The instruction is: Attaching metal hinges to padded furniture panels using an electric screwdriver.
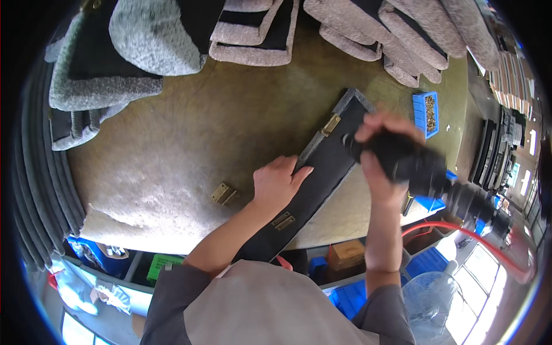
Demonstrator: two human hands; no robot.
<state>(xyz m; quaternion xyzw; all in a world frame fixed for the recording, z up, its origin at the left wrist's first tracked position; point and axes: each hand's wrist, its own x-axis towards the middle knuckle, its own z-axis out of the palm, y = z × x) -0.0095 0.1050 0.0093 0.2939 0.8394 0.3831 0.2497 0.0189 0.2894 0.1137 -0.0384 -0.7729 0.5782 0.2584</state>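
Observation:
A long black panel (319, 178) with grey fabric edging lies slantwise across the table before me. My left hand (279, 184) grips its left edge, fingers curled over the edging and thumb on the black face. In my right hand (388, 152) is a black air screwdriver (411, 164), blurred by motion, its nose above the panel's right side. One brass-coloured metal bracket (330, 125) sits at the panel's far left edge. Another metal bracket (283, 221) lies on its near part. A loose metal bracket (223, 194) rests on the table (155, 149) left of my left hand.
Grey upholstered pieces (158, 40) line the table's far side. A blue bin (426, 114) of small brass-coloured hardware stands at the right. A red hose (477, 238) curves behind the tool. Under the near edge are a green box (164, 265) and a cardboard box (347, 253).

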